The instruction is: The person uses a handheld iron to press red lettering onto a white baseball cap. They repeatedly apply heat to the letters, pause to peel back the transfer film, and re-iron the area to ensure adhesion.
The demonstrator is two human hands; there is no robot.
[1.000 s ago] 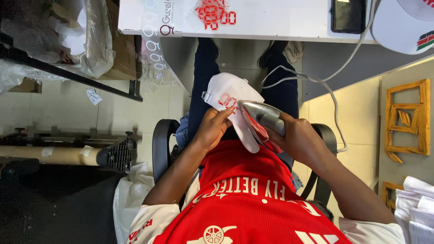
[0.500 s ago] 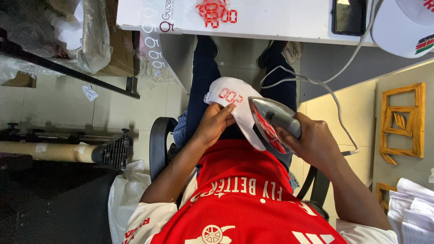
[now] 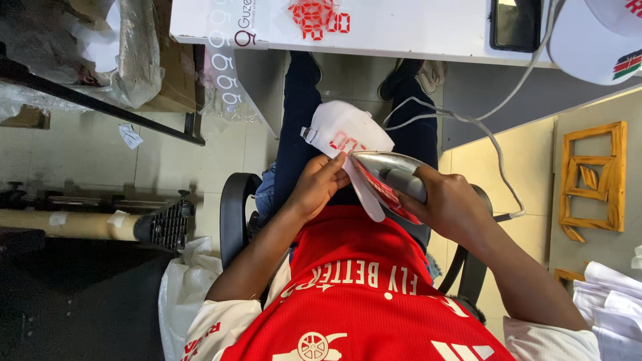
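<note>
Left hand [image 3: 319,188] pinching white cap [image 3: 348,137] on the lap, right hand [image 3: 447,200] wrapped around silver clothes iron [image 3: 388,175] pressed against it.

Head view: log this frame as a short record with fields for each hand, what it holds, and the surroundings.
left hand: fingers on the edge of the white cap, steadying it on the lap
right hand: grip closed around the iron
iron: metal soleplate turned up, tilted against the cap's brim; its cord runs up to the table
cap: white with red figures, lying over the knees
seat: black chair
nearby: second cap on the table, wooden frame at right
</note>
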